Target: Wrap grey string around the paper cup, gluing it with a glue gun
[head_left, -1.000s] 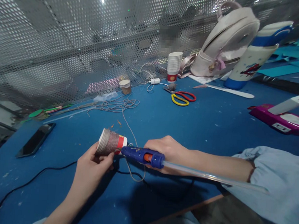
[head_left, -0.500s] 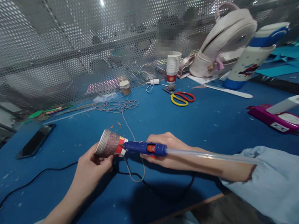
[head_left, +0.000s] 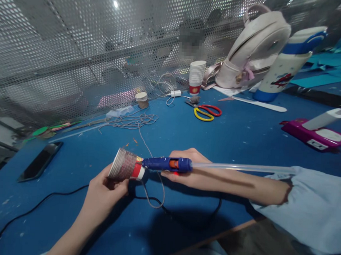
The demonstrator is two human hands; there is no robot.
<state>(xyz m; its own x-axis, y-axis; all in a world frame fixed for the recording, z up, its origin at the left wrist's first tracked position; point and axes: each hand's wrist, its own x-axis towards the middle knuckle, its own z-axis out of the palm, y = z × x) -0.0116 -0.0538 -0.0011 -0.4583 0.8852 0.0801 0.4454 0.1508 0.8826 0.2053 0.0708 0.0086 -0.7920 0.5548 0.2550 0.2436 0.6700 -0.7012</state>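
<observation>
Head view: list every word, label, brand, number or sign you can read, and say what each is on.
No text is readable.
Stack of paper cups: gold marking on red, too small.
Wrapped cup in the left hand: print on red, partly covered and blurred.
Magenta object: white label, too small.
Bottle: printed picture, no legible words.

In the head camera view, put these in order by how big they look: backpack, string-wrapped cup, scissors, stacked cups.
1. Backpack
2. String-wrapped cup
3. Scissors and stacked cups: they look too alike to rank.
</observation>
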